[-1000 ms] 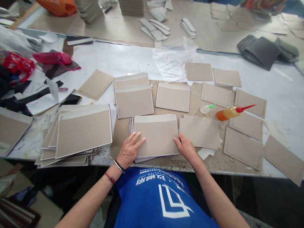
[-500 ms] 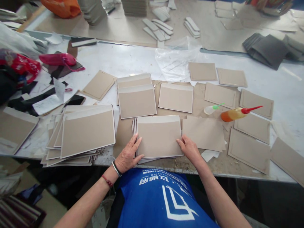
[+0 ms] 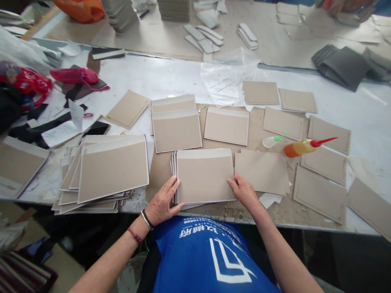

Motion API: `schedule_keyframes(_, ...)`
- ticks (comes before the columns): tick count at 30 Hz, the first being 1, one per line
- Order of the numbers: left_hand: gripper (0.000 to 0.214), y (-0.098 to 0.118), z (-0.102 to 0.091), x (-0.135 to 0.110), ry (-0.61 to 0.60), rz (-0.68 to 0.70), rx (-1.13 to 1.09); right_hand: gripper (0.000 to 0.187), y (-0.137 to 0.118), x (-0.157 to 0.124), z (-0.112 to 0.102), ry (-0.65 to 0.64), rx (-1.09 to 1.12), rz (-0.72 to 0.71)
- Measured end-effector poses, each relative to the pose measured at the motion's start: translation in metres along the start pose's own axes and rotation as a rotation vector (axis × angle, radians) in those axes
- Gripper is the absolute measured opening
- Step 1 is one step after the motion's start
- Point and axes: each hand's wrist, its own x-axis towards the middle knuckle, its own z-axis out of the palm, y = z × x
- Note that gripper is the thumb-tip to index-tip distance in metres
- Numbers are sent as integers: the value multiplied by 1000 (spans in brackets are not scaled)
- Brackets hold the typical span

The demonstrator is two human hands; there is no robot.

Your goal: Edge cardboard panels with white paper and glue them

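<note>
In front of me lies a short stack of beige panels, its top panel (image 3: 205, 177) carrying a pale strip along the far edge. My left hand (image 3: 161, 203) rests against the stack's left side, fingers stretched out and thumb apart near the lower corner. On the right edge, my right hand (image 3: 244, 189) pinches the top panel, thumb above and fingers curled at the side. Right of the stack lie plain beige sheets (image 3: 262, 173), close to my right fingers. Just beyond the stack are two overlapping panels (image 3: 176, 132) and a single panel (image 3: 226, 127).
A taller panel pile (image 3: 113, 169) stands to the left. An orange glue bottle (image 3: 301, 148) with a red nozzle and a small green-tipped bottle (image 3: 271, 141) lie on the right, among several spread panels (image 3: 319, 193). Clear plastic (image 3: 227, 75) lies behind. Another person's hands (image 3: 351, 10) show far right.
My left hand has slid slightly left and down, its thumb drawing back from the top panel's face. My right hand stays at the right edge.
</note>
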Motion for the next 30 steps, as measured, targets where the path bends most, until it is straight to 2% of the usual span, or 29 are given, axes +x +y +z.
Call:
schedule_keyframes(18, 62, -9, -4, 1, -37, 72, 70, 19, -3, -1, -2, -18, -20, 15)
schedule_keyframes(30, 61, -7, -2, 0, -46, 62, 77, 18, -4, -2, -3, 8, -10, 7)
